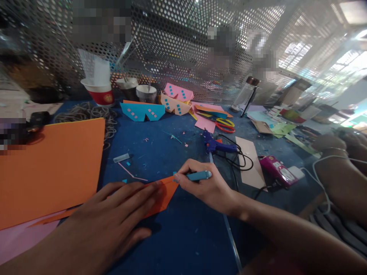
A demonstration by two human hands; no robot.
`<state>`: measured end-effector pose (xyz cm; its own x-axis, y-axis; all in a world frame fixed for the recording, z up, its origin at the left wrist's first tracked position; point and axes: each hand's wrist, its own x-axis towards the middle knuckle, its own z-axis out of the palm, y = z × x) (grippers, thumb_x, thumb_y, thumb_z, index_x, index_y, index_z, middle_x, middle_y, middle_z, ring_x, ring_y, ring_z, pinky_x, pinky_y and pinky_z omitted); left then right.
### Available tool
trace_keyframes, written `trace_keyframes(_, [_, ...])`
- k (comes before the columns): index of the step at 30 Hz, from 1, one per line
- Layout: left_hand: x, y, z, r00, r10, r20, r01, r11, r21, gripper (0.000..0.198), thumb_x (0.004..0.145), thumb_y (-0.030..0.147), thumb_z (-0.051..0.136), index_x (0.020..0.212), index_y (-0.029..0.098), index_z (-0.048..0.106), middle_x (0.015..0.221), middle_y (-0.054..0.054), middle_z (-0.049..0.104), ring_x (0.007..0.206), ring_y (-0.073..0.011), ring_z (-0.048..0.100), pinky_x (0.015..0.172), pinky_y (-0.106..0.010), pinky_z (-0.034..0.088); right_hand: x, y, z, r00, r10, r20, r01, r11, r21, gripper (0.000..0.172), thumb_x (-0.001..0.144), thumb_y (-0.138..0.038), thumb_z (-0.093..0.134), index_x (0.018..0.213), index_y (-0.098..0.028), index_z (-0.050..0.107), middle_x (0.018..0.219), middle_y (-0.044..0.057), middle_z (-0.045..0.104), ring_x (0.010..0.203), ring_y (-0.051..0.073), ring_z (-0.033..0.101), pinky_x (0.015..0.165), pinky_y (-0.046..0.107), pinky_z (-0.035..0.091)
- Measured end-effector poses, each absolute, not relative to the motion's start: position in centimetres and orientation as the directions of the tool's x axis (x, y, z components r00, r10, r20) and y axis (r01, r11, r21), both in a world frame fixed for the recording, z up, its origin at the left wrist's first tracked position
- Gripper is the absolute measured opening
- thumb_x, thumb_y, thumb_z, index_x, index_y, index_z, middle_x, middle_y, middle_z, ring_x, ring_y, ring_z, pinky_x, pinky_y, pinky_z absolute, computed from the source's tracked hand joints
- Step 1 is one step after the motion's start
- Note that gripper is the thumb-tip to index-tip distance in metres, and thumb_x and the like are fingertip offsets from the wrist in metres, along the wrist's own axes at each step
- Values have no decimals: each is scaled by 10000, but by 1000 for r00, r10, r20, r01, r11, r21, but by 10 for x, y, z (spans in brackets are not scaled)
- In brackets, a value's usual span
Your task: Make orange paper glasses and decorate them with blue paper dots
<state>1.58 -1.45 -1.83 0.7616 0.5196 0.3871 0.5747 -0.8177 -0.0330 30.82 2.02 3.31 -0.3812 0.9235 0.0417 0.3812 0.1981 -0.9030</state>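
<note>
Orange paper piece [166, 193], near centre of the counter [186, 240], part-hidden. Looks early-stage: straight edges done; no notch or squares showing like the far blue mask's [130, 107], probably to do. Left hand [120, 212] flat on it, palm down, fingers extended, pinching nothing; right hand [210, 189] grip pinches a blue pen [199, 175] at its far right corner.

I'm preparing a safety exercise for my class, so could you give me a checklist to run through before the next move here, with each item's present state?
1. Angular orange paper piece held down: ok, the left hand lies on it.
2. Slim teal pen-shaped tool held: ok, in the right hand's grip.
3. Left fingertips apart from the tool's tip: ok.
4. Blue tabletop free of scraps: not ok, small blue paper scraps lie about.
5. Dark-blue glue gun cool: cannot tell.
</note>
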Motion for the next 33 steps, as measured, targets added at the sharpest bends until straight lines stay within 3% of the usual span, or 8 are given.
trace_keyframes(11, [17,-14,-19,768,504,395,565,-824,-46,597,1102,607,557,1629,325,548,1511,-20,724,1247,-297,664,1047,-457,423,309,26,31,-299,944,140,354,246,-902,277,1024,-457,716,897,-211,713,737,-21,674,667,128,611,616,260,460])
trace_keyframes(15, [17,-14,-19,776,488,400,557,-828,-69,556,1117,598,525,1587,310,594,1512,-24,723,1250,-297,667,1035,-455,430,314,26,40,-337,912,234,343,351,-872,250,1070,-457,671,1109,-230,770,940,16,771,762,139,689,707,280,537])
trace_keyframes(18, [16,-13,-19,786,485,383,560,-822,-107,507,1127,590,505,1520,305,650,1508,-24,726,1260,-297,664,1050,-468,417,320,26,47,-436,854,284,393,465,-794,228,1125,-379,602,1205,-256,777,1092,38,799,942,169,739,850,313,562])
trace_keyframes(21, [15,-13,-20,789,481,383,559,-821,-120,478,1121,589,521,1473,310,686,1494,-28,734,1273,-300,660,1057,-473,420,324,28,49,-521,798,302,469,564,-680,203,1134,-272,578,1238,-257,751,1180,50,791,1077,187,731,961,343,536])
trace_keyframes(25, [17,-12,-18,780,487,393,560,-823,-92,487,1123,581,516,1491,305,679,1472,-24,749,1228,-296,682,1022,-460,453,326,32,42,-589,760,275,534,621,-573,224,1108,-195,578,1290,-253,694,1161,56,778,1076,204,703,968,372,512])
trace_keyframes(33, [23,-9,-10,777,446,444,536,-839,-94,468,1134,555,511,1457,272,699,1441,-28,765,1177,-279,685,989,-440,444,324,34,36,-615,748,249,569,640,-516,288,1061,-112,600,1314,-237,658,1103,51,741,1039,204,670,952,367,492])
